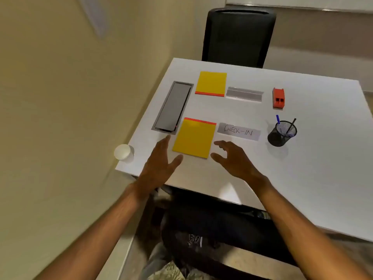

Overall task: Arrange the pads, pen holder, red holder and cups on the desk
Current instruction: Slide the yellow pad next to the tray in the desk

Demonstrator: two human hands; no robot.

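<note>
Both grips released: left hand (159, 158) & right hand (232, 158) hover either side of near yellow pad (194, 138) lying flat on tabletop (302, 178), holding nothing. Risk imo: left hand's sweep could knock white cup (123, 152) off the corner edge, or skew pad into CHECK-IN sign (238, 131)

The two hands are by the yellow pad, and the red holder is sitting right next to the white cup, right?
Not quite. The head view shows the red holder far across the desk from the white cup, just beyond the pen holder. The left hand and right hand do flank the near yellow pad.
</note>
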